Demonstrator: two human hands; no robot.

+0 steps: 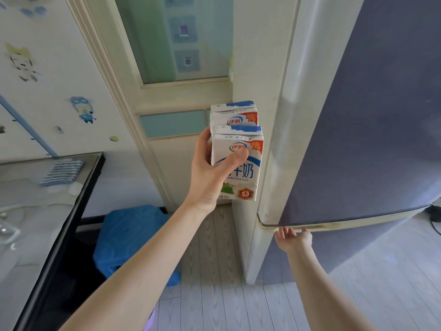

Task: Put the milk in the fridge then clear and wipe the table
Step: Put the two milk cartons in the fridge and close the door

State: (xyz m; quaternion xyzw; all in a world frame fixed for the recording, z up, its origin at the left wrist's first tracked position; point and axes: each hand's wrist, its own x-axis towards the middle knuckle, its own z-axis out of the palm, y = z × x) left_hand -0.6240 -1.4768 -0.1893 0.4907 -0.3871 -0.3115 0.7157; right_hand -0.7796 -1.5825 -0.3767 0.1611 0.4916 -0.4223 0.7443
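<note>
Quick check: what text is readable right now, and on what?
"伊利": logo on front milk carton and rear milk carton.
"牛奶": front carton, partly hidden behind left hand.
"3.3": orange badge, front carton.
"250mL": front carton's bottom edge, barely legible.
Red corner badges, small print: too blurred.

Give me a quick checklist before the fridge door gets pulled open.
1. Both milk cartons gripped in left hand: ok.
2. The right hand touches the fridge door at its bottom edge: ok.
3. Door open: not ok, looks shut.
4. Room inside for the milk: cannot tell.
5. Striped cloth lying on table for wiping: ok.
</note>
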